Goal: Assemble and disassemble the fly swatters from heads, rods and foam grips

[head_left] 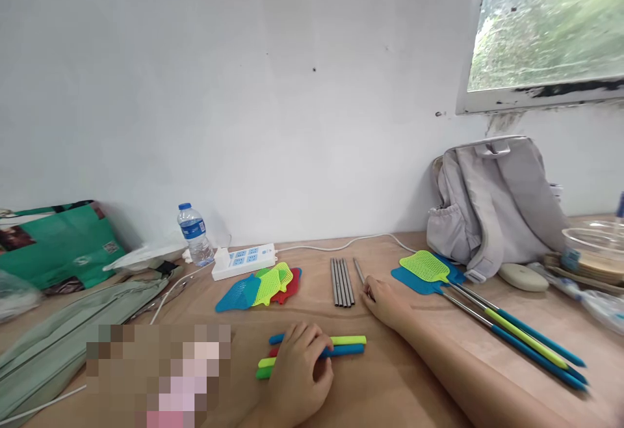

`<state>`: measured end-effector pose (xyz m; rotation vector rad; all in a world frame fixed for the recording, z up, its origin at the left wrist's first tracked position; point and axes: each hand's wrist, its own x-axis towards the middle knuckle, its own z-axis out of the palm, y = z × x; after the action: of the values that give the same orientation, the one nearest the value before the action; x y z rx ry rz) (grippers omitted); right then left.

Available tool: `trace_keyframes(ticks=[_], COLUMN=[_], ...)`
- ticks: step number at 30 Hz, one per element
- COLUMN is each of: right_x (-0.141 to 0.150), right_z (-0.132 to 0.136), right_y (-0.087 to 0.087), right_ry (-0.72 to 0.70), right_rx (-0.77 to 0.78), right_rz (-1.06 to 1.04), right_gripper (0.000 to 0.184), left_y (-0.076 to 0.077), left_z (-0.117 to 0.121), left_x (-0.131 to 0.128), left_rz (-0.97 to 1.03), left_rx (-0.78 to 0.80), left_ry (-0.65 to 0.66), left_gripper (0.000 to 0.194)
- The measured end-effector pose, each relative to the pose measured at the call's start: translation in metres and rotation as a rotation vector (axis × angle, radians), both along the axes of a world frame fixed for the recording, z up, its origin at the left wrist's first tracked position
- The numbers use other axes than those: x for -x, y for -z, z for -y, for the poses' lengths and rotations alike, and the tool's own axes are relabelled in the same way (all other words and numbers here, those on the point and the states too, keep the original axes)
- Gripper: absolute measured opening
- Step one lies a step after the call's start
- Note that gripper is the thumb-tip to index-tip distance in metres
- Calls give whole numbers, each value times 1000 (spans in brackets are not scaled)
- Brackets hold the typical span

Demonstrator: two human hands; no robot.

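My left hand [301, 371] lies over a loose group of coloured plastic handles, its fingers curled around a blue handle [348, 350]. Beside that one are a yellow-green handle [348, 340] and a green handle [264, 373]; my palm hides their middles. My right hand [385, 302] is closed at the near end of a thin metal rod [359, 269], which slants on the table. Just left of this rod, several metal rods [342, 283] lie side by side. Loose mesh fly swatter heads in blue [238, 294], yellow-green [267, 286] and red [293, 285] overlap farther left.
Assembled fly swatters [507, 324] lie at the right, before a grey backpack [494, 200]. A white power strip [244, 262] and a water bottle [195, 236] stand near the wall. Left are a green bag [58, 246] and grey-green cloth [82, 330]. A pixelated patch covers the lower left.
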<state>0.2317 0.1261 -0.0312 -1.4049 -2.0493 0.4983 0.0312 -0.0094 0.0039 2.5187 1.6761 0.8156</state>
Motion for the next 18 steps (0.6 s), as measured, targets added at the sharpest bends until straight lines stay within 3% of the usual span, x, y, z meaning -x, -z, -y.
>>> trace_keyframes(ticks=[2, 4, 8, 10, 14, 18], right_x=[-10, -20, -37, -42, -43, -33], right_z=[6, 15, 43, 59, 81, 88], right_y=[-3, -6, -5, -2, 1, -3], right_ry=[21, 22, -12, -5, -6, -147], right_rx=[-4, 22, 319, 453, 523, 492], right_rz=[-13, -181, -1001, -1257, -1314, -1227], right_gripper=[7, 10, 24, 34, 46, 36], left_y=[-1, 0, 4, 7, 9, 7], left_z=[1, 3, 2, 2, 0, -2], left_x=[-2, -4, -8, -9, -14, -18], left_rz=[5, 13, 27, 16, -41, -91], left_rx=[39, 57, 59, 68, 104, 146], left_ry=[36, 57, 79, 87, 90, 60], left_gripper=[22, 23, 23, 21, 20, 15])
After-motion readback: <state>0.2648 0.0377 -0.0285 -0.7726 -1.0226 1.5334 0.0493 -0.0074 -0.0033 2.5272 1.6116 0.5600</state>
